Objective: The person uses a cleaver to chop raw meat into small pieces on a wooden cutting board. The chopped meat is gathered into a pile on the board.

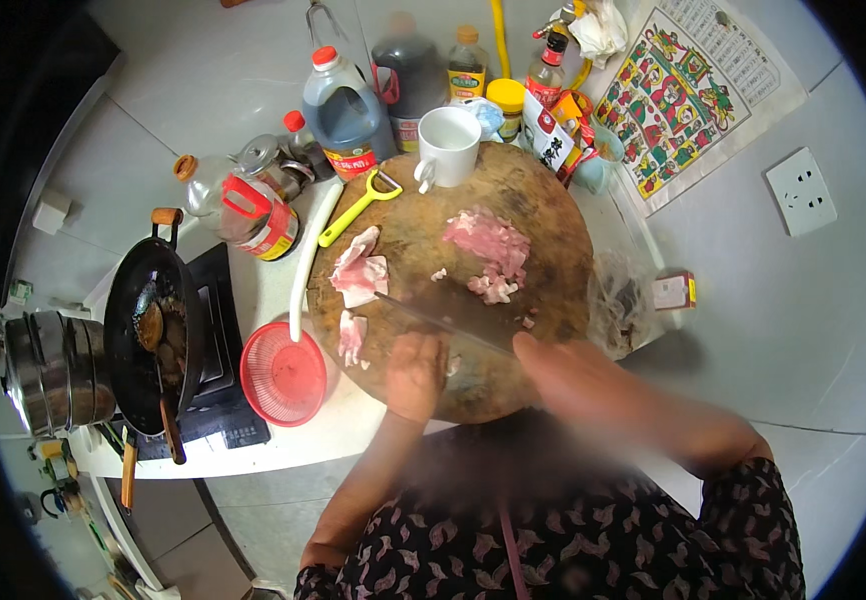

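Observation:
My right hand (553, 367) is closed around the handle of a knife (451, 324), whose dark blade points left over the round wooden chopping board (553, 202). My left hand (415, 375) rests at the board's near edge, close under the blade, with its fingers together; whether something lies beneath them is hidden. A heap of cut raw meat (489, 244) lies beyond the blade, right of the middle. On the board's left side sit a larger piece of pale pink meat (360, 271) and a smaller strip (352, 336), with small scraps scattered about.
A yellow-green peeler (361, 208) and a white mug (449, 146) stand or lie on the board's far part. Left are a red plastic basket (283, 375) and a black wok (123, 300) with a ladle. Sauce bottles (343, 112) line the back; a plastic bag (619, 300) is right.

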`<action>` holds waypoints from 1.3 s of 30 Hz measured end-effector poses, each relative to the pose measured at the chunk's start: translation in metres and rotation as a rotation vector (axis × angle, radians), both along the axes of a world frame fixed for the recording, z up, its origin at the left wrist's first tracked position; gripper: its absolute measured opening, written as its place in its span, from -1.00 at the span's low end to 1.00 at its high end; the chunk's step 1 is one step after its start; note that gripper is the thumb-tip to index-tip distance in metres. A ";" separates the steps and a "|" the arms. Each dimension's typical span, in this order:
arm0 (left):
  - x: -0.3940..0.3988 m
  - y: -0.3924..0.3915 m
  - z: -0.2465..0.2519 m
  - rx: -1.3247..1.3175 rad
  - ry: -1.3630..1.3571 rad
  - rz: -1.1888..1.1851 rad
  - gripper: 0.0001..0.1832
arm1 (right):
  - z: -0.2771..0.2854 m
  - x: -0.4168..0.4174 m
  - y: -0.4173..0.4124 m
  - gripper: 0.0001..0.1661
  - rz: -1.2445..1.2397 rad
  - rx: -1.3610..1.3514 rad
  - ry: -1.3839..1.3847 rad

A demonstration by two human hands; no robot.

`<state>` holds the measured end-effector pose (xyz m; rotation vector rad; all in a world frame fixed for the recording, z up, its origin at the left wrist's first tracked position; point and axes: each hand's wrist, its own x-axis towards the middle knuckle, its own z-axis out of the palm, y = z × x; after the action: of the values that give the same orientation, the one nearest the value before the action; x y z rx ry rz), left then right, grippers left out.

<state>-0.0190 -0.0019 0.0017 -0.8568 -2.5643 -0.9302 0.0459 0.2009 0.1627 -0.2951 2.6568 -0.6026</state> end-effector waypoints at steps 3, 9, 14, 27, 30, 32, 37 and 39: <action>0.000 0.001 -0.002 0.021 -0.015 -0.036 -0.90 | -0.013 -0.011 -0.011 -0.76 -0.048 -0.010 -0.007; 0.001 0.001 0.004 0.042 -0.071 -0.005 -0.89 | -0.048 0.002 -0.019 -0.77 -0.036 0.068 0.226; 0.002 -0.004 0.002 0.043 -0.144 0.054 -0.86 | -0.035 0.026 0.008 -0.77 -0.088 -0.058 0.141; 0.010 -0.019 0.036 -0.144 -0.316 0.022 -0.26 | -0.046 0.012 0.064 -0.78 -0.335 -0.098 0.430; 0.004 -0.015 0.035 -0.181 -0.219 0.007 -0.38 | -0.054 0.021 0.061 -0.74 -0.390 -0.175 0.389; -0.005 -0.009 0.024 -0.138 -0.164 0.028 -0.56 | -0.061 0.032 0.063 -0.74 -0.427 -0.210 0.403; -0.021 0.013 0.010 -0.074 -0.293 0.092 -0.70 | -0.074 0.058 0.063 -0.77 -0.519 -0.193 0.399; -0.032 0.034 0.011 0.066 -0.412 0.136 -0.76 | -0.077 0.059 0.060 -0.76 -0.536 -0.196 0.416</action>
<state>-0.0513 0.0323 0.0124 -0.5050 -2.8655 -1.2502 0.1050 0.2607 0.0853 0.2872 3.0957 -1.0693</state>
